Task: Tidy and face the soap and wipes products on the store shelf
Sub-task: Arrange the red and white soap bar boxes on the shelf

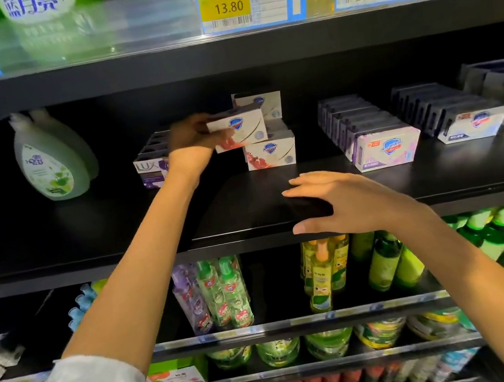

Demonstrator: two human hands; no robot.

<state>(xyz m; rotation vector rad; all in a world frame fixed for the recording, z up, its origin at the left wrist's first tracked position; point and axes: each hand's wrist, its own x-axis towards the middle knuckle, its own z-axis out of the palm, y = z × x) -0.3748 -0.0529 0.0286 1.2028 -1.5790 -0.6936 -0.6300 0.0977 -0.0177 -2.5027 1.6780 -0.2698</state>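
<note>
1. Setting: black store shelf (377, 193), mid tier, price tags above, bottled goods on the tiers below.
2. Far left: green pump bottle (50, 161), upright, set well back.
3. Left of centre: row of Lux soap boxes (151, 171), running front to back, front face out.
4. My left hand (192, 144): fingers and thumb curled round one end of a white soap box (238, 128), which I hold up off the shelf. Its long axis runs left to right, slightly tilted, printed face toward me.
5. Just right of it and behind: stack of matching boxes (270, 151), front face out; one more sits higher at the back.
6. My right hand (345, 198): fingers spread and relaxed, resting on the shelf's front edge, holding nothing.
7. Right: rows of purple and white soap packs (384, 145), lined front to back.
8. Step in hand, as I judge it: facing the lifted box. Next move calls for setting it square on or beside the stack, logo forward.
</note>
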